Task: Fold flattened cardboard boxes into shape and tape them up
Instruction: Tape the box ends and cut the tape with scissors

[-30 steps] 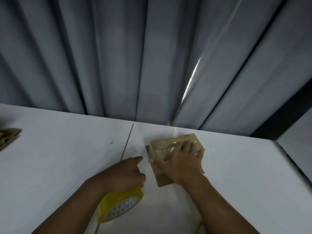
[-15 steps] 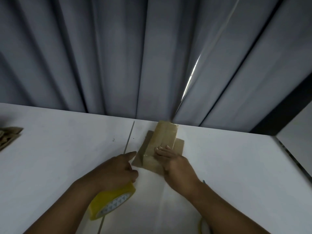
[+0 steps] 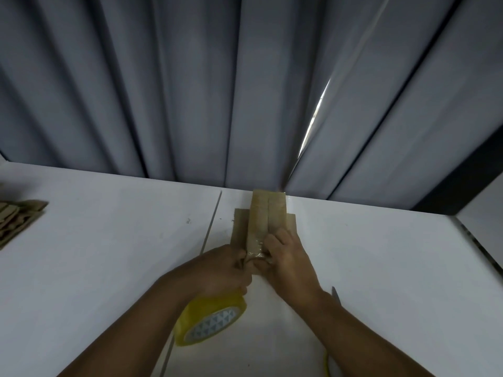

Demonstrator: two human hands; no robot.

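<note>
Bearing box [image 3: 268, 216], white table [image 3: 109, 268] against curtain [image 3: 190, 91].

Bare forearms [image 3: 351, 322]; bare hands [image 3: 217, 269]

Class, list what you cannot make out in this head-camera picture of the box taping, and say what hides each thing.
1. Head view: the near end of the box is covered by the left hand and right hand.
2. The top of the tape roll is hidden under the left hand.
3. The scissors are mostly behind the right forearm.
4. The cardboard stack is cut off by the left edge.
</note>
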